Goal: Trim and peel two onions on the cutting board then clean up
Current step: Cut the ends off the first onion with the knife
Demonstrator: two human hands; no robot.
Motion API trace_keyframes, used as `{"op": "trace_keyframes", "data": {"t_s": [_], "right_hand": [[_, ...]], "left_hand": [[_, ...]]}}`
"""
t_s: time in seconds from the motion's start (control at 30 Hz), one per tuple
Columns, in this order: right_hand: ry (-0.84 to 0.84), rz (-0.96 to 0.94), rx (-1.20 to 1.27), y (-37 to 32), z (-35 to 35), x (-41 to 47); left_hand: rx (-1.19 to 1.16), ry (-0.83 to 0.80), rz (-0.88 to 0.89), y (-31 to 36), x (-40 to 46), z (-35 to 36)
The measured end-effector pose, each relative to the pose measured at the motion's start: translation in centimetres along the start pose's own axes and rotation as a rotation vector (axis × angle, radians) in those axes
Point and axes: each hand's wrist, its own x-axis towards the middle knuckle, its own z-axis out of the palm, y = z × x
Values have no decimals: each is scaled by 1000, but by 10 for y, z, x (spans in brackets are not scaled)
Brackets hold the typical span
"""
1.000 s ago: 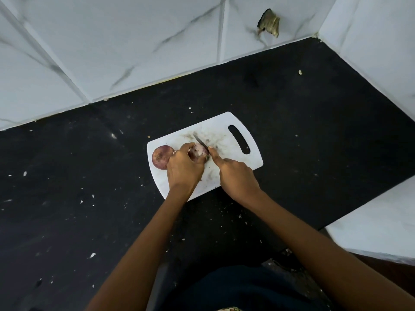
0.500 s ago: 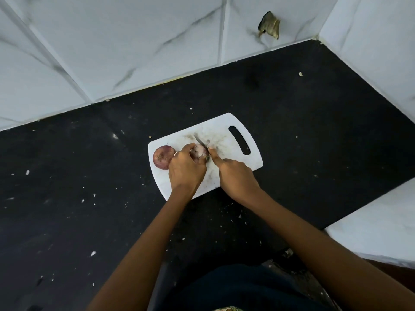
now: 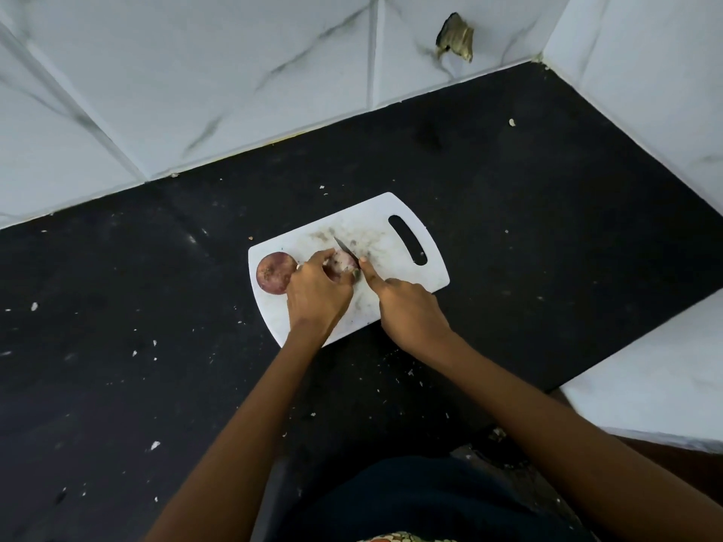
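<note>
A white cutting board (image 3: 395,275) with a handle slot lies on the black counter (image 3: 547,236). A red onion (image 3: 275,272) in its skin rests on the board's left end. My left hand (image 3: 317,293) grips a second, paler onion (image 3: 341,261) near the board's middle. My right hand (image 3: 409,311) holds a small knife (image 3: 346,248), forefinger stretched along it, with the blade laid against the right side of that onion. The knife's handle is hidden inside my hand.
White marble-look tiles rise behind and to the right of the counter. A broken hole (image 3: 455,37) shows in the back wall. Small pale scraps (image 3: 154,445) are scattered over the counter. A white ledge (image 3: 657,389) juts in at the lower right.
Both hands stay at the pale onion, and the knife keeps its place against it. The view has shifted slightly; nothing else has moved.
</note>
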Motion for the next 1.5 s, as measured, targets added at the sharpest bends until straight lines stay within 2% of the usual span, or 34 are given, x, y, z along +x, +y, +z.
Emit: {"op": "trace_keyframes", "data": {"t_s": [0.23, 0.33, 0.5, 0.7, 0.87, 1.13, 1.5], "right_hand": [[5, 3, -26, 0, -1, -2], [-9, 12, -11, 4, -3, 0], [-5, 2, -31, 1, -11, -1], [-38, -5, -39, 0, -19, 0], [-67, -4, -35, 0, -22, 3], [-51, 39, 121, 11, -10, 10], [-28, 37, 116, 5, -12, 15]], "left_hand": [[-19, -23, 0, 3, -6, 0], [75, -66, 19, 6, -3, 0], [313, -45, 188, 0, -20, 4], [355, 18, 298, -3, -15, 5], [353, -15, 249, -1, -9, 3], [381, -61, 223, 8, -2, 3], [237, -43, 121, 9, 5, 0]]}}
